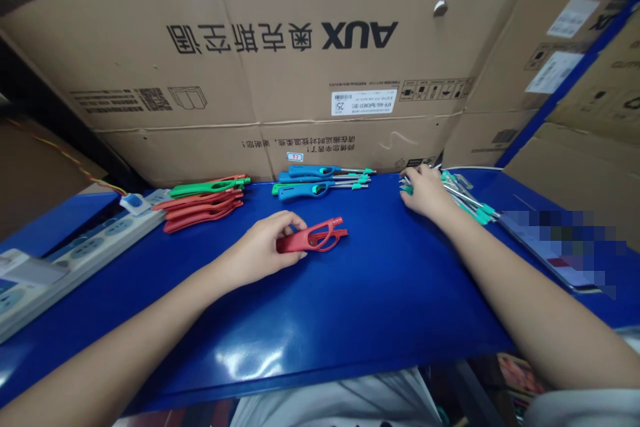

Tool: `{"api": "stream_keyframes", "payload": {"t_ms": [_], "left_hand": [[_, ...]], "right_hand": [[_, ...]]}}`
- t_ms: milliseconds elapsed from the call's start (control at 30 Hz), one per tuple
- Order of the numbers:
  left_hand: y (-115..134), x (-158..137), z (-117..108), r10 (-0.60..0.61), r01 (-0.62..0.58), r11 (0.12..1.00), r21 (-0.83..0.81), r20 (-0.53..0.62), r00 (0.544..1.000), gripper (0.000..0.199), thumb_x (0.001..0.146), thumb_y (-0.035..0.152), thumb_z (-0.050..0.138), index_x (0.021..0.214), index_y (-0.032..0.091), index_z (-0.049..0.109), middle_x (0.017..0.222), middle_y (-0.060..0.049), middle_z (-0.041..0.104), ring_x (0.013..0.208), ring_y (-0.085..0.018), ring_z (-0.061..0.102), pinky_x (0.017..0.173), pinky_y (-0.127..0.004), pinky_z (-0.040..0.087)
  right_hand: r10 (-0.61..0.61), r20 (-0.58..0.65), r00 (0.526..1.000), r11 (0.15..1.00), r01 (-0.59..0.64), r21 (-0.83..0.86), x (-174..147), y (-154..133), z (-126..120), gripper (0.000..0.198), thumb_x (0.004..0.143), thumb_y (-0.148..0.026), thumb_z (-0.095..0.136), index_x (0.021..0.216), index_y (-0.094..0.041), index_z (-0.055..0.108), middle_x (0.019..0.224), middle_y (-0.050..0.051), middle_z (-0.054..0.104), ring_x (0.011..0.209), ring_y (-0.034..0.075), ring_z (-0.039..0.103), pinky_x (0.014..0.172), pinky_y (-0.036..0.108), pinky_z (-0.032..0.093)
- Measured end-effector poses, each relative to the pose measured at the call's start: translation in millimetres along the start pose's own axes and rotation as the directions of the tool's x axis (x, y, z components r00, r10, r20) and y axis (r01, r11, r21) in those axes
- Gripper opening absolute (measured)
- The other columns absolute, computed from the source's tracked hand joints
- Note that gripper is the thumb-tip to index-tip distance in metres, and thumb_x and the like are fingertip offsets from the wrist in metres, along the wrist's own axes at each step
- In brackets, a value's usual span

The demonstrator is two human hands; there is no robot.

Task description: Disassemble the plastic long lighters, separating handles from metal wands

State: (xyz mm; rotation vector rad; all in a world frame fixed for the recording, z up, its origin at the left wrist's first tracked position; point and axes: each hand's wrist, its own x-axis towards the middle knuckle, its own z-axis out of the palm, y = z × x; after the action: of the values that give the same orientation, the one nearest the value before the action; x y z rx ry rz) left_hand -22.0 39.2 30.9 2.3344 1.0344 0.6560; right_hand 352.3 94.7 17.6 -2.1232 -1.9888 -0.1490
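My left hand (pixel 263 247) is closed around the rear of a red lighter handle (pixel 313 239), just above the table; its front end, with the trigger loop, points right and carries no metal rod. At the back right, my right hand (pixel 426 190) reaches into a pile of metal lighter rods with teal ends (pixel 467 200). Its fingers curl over the near end of the pile, with rod tips showing beside the thumb. Between the hands, farther back, lie several blue lighters (pixel 306 191) with rods fitted. Red lighter handles (pixel 203 210) and a green handle (pixel 207 187) are stacked at the left.
A white power strip (pixel 95 240) with a plug runs along the left edge of the blue table (pixel 350 307). A large cardboard box (pixel 280 93) walls off the back. At the right lies a phone-like flat device (pixel 550 257), partly blurred.
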Motion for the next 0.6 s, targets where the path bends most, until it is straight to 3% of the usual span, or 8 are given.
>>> {"api": "stream_keyframes", "payload": {"t_ms": [67,133,300,400,500,600], "left_hand": [[0,1,-2,0.024,-0.024,1.0,0.021,-0.006,1.0,0.023,0.082,0.034,0.074,0.099,0.019,0.067,0.097,-0.005,0.069,0.081,-0.018,0.064,0.071,-0.028,0.051],[0,1,-3,0.056,-0.057,0.997,0.058,0.004,0.998,0.021,0.083,0.033,0.074,0.098,0.019,0.07,0.097,-0.005,0.071,0.084,-0.019,0.066,0.074,-0.029,0.052],[-5,2,3,0.051,-0.048,0.992,0.116,-0.023,0.998,0.031,0.086,0.036,0.075,0.111,0.019,0.074,0.106,-0.007,0.074,0.095,-0.023,0.07,0.087,-0.035,0.054],[-9,2,8,0.037,-0.028,0.991,0.133,-0.062,0.997,0.04,0.084,0.035,0.077,0.119,0.017,0.072,0.116,-0.01,0.073,0.105,-0.025,0.07,0.095,-0.038,0.054],[-11,3,10,0.046,-0.042,0.99,0.132,-0.033,0.998,0.043,0.084,0.034,0.077,0.123,0.017,0.07,0.121,-0.01,0.072,0.109,-0.025,0.069,0.098,-0.038,0.054],[-10,3,7,0.018,-0.02,0.984,0.174,0.012,1.0,0.045,0.085,0.036,0.075,0.126,0.019,0.069,0.123,-0.01,0.071,0.114,-0.026,0.067,0.102,-0.04,0.052]], "right_hand": [[-0.145,0.065,0.987,0.989,0.143,0.038,-2,-6,0,0.035,0.09,-0.028,0.058,0.124,-0.019,0.064,0.128,0.013,0.06,0.121,0.027,0.057,0.107,0.035,0.043],[-0.213,0.122,0.97,0.976,0.206,0.063,-2,-8,3,0.034,0.091,-0.031,0.058,0.122,-0.02,0.067,0.125,0.01,0.063,0.114,0.023,0.062,0.104,0.03,0.046],[-0.045,0.115,0.992,0.999,0.047,-0.015,2,6,12,0.051,0.093,-0.039,0.055,0.124,0.0,0.064,0.125,0.031,0.06,0.12,0.043,0.057,0.102,0.054,0.046],[-0.042,0.065,0.997,0.999,0.043,-0.021,1,6,14,0.049,0.092,-0.038,0.055,0.125,-0.003,0.064,0.127,0.03,0.06,0.124,0.045,0.053,0.104,0.057,0.043],[-0.194,0.018,0.981,0.981,0.193,0.036,-6,-12,15,0.052,0.095,-0.037,0.05,0.138,-0.01,0.057,0.141,0.022,0.056,0.134,0.038,0.047,0.113,0.052,0.039],[-0.36,0.006,0.933,0.928,0.357,0.109,-15,-36,21,0.058,0.1,-0.046,0.042,0.15,-0.018,0.046,0.157,0.013,0.045,0.144,0.031,0.041,0.119,0.046,0.035]]}}
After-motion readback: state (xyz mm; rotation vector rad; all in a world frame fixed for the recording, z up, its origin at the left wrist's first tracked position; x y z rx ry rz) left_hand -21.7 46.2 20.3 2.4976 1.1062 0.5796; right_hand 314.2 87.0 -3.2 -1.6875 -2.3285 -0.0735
